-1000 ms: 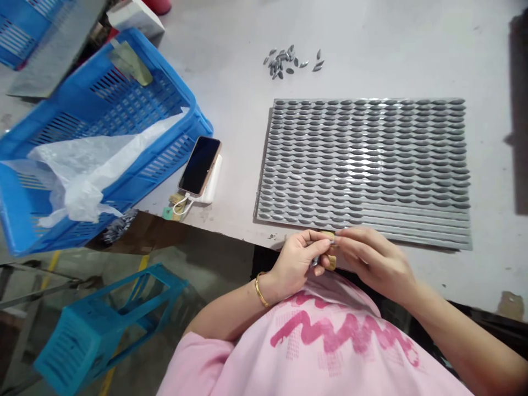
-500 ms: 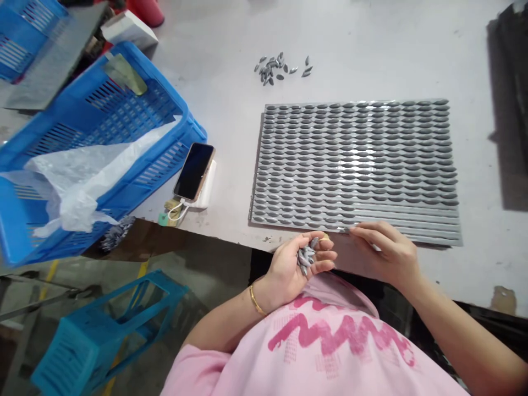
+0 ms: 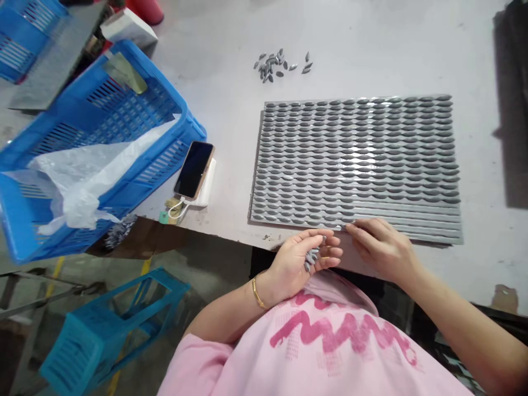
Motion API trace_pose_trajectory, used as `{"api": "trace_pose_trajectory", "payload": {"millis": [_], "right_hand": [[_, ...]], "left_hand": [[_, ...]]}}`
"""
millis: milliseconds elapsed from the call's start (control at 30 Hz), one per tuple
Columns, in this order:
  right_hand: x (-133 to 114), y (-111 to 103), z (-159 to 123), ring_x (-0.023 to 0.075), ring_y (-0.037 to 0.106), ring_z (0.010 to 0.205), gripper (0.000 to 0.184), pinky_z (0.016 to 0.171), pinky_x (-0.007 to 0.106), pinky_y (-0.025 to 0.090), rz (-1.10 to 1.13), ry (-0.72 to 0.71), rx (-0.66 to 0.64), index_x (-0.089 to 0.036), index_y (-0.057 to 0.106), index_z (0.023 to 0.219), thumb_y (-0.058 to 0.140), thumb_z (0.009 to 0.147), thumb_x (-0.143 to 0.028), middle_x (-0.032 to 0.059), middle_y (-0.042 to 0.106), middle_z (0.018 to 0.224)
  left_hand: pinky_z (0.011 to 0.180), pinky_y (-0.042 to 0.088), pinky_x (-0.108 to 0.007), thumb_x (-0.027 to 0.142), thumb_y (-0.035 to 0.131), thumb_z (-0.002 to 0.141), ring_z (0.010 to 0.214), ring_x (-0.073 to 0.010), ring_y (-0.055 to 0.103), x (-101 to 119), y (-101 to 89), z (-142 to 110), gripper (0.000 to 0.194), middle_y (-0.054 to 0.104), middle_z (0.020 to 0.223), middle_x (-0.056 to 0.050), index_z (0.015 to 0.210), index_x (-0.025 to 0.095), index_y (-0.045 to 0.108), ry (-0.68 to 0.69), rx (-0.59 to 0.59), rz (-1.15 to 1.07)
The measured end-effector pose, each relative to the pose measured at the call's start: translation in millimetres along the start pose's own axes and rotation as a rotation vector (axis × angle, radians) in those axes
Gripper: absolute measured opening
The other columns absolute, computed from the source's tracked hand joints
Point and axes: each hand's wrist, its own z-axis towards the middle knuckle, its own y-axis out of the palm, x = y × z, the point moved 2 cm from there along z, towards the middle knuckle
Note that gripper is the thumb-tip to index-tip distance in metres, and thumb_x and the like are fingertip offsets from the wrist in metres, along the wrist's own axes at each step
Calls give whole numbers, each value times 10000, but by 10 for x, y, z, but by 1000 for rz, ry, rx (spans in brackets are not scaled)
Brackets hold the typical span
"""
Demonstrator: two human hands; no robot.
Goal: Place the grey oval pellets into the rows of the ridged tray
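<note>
White glare streaks the grey board (image 3: 429,220).

Two hands (image 3: 291,267) (image 3: 385,250), one studded panel (image 3: 305,165), two crates (image 3: 160,77) (image 3: 16,36), one phone (image 3: 193,169), one stool (image 3: 74,344), one bracelet (image 3: 256,293)

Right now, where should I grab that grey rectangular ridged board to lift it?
Probably hold the board by its short ends, from left and right: it's long and flat, grey pointed-oval pieces cover most of its top, and the bare right hand is at its near edge.

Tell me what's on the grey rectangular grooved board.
Rows of grey pointed-oval pieces cover most of the board; bare grooves show at its near right corner. Whatever the right hand covers cannot be seen.
</note>
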Motion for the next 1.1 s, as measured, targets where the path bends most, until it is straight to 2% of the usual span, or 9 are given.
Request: {"api": "trace_pose_trajectory", "payload": {"millis": [167,267,400,567,667,733,833,967,1100], "right_hand": [[-16,-68,46,212,653,921,274,774,327,545,164,106,1,-204,683,1146,585,907,-112,91,697,1034],[-85,-197,113,188,674,868,234,702,297,549,469,340,-4,-243,691,1141,608,927,-198,65,707,1033],[-160,-279,172,151,652,683,169,571,262,535,934,645,-114,-255,734,1036,673,904,-342,26,725,866],[-28,-226,100,141,651,637,183,580,263,562,1234,828,-117,-228,748,963,748,842,-364,34,736,828],[155,-217,41,166,691,713,134,631,276,572,1113,781,-34,-238,732,958,725,860,-328,27,735,832],[293,-227,41,172,697,764,70,668,283,565,816,680,77,-241,719,941,688,884,-266,26,733,873],[440,-199,113,180,688,837,132,721,294,550,337,397,184,-231,705,948,625,899,-139,39,728,932],[533,-98,226,205,659,894,249,753,316,543,96,67,135,-175,671,1067,566,890,-35,90,713,997],[572,-107,254,218,619,896,280,769,338,531,-24,-68,29,-126,644,1119,527,892,-13,127,689,1054]], "left_hand": [[658,540,-225,260,761,810,695,-102,641,-22,20,31,281,661,818,-31,1048,133,684,12,24,31],[572,502,-207,326,791,784,633,-100,621,-32,64,69,273,663,763,-25,910,151,624,50,34,134],[443,376,-179,376,801,764,481,-64,494,-36,160,156,313,576,609,34,818,170,572,126,17,294],[411,250,-170,384,808,749,437,-35,434,-43,315,286,315,522,594,62,865,168,610,120,-7,366],[447,333,-170,309,782,764,522,-56,520,-47,404,363,291,603,704,14,969,149,651,113,26,299],[489,411,-189,221,686,810,607,-95,600,-50,447,400,230,659,808,-35,1019,143,632,104,71,193],[602,528,-258,95,538,820,746,-169,699,-56,490,416,220,700,940,-96,1031,137,586,68,99,102],[708,573,-306,111,530,877,778,-190,728,-56,505,397,139,722,981,-125,1010,145,550,36,83,115],[648,563,-260,231,560,936,723,-165,720,-45,489,389,90,729,941,-117,970,148,551,15,76,126]]}}
